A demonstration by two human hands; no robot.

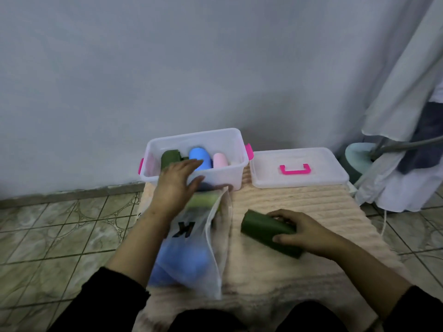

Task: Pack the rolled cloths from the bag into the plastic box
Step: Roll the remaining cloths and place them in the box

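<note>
A clear plastic box [225, 137] with pink latches stands against the wall. In it lie a green roll [169, 157], a blue roll [202, 156] and a pink roll [220, 159]. My left hand [177, 185] hovers with straight fingers over the box's front rim and the mouth of a translucent bag [191, 255]. The bag lies on the mat and holds blue and pale green rolled cloths. My right hand [302, 230] grips a dark green rolled cloth [266, 230] lying on the mat to the right of the bag.
The box lid [297, 154] with a pink handle lies right of the box. A beige ribbed mat [299, 204] covers the tiled floor [60, 236]. A stand draped in white cloth [402, 116] rises at the far right. My knees are at the bottom edge.
</note>
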